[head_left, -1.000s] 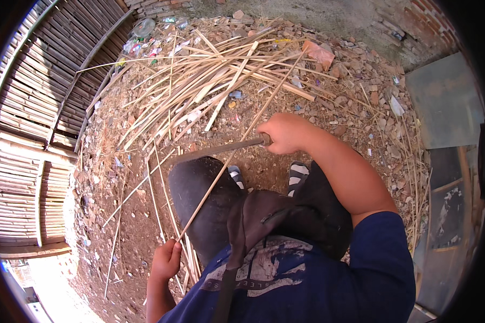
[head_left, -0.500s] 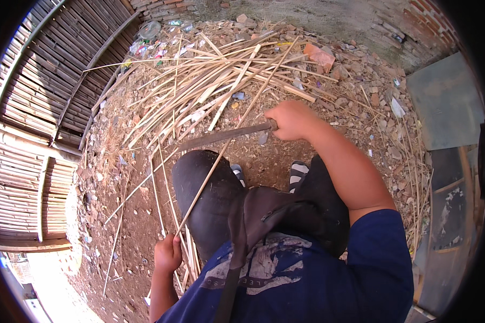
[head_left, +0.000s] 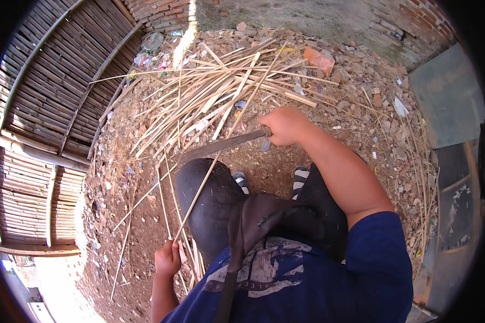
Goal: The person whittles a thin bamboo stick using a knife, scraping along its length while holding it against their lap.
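My right hand [head_left: 286, 126] is closed round the handle of a machete [head_left: 221, 145], a long dark blade reaching left over my bent left knee. My left hand [head_left: 167, 260], low on the left, grips the near end of a long, thin bamboo strip [head_left: 199, 194]. That strip slants up and away to the right, past the left thigh, and crosses the blade just beyond the knee. Its far end lies over a loose pile of split bamboo strips [head_left: 206, 104] on the ground. More thin strips [head_left: 198, 264] lie beside my left leg, partly hidden by it.
A broken red brick piece [head_left: 319, 61] rests right of the pile amid rubble and litter. A bamboo slat wall [head_left: 43, 81] stands left, a brick and plaster wall [head_left: 307, 19] at the back. A grey sheet panel [head_left: 447, 97] leans at the right.
The view has shifted slightly, and more sunlight shows on the back wall. Both hands keep their hold; the blade still crosses the strip, a touch lower along it.
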{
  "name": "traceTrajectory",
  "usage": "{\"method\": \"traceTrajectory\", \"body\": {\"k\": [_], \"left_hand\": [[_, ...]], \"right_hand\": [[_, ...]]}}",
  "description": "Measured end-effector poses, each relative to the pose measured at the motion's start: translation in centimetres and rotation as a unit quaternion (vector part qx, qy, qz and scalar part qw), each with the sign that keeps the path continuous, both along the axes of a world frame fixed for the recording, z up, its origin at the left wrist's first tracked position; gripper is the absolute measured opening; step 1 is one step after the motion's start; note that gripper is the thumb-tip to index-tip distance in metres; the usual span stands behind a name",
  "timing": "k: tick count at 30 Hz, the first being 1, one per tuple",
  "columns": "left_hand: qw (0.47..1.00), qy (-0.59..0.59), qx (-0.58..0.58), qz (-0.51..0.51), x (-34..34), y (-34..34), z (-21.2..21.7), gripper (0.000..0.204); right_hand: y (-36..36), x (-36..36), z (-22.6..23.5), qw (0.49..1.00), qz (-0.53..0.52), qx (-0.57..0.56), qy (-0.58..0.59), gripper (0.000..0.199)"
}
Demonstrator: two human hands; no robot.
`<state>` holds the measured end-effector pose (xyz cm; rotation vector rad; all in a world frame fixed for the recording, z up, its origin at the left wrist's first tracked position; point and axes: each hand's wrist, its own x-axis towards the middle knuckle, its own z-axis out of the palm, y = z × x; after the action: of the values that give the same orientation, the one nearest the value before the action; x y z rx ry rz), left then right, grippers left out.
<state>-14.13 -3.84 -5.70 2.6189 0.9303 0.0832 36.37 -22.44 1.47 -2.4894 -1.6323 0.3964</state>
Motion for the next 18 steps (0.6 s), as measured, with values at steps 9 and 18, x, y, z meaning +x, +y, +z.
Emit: {"method": "traceTrajectory", "body": {"k": [9, 18], "left_hand": [[1.000, -0.009, -0.020, 0.000, -0.8, 1.5, 1.5, 0.036], [0.998, -0.013, 0.052, -0.025, -2.3, 3.4, -1.1, 0.035]], "right_hand": [[-1.9, 7.7, -3.8, 0.958, -0.238, 0.158, 0.039, 0.037], [-2.1, 11.2, -7.0, 0.904, -0.347, 0.236, 0.077, 0.023]]}}
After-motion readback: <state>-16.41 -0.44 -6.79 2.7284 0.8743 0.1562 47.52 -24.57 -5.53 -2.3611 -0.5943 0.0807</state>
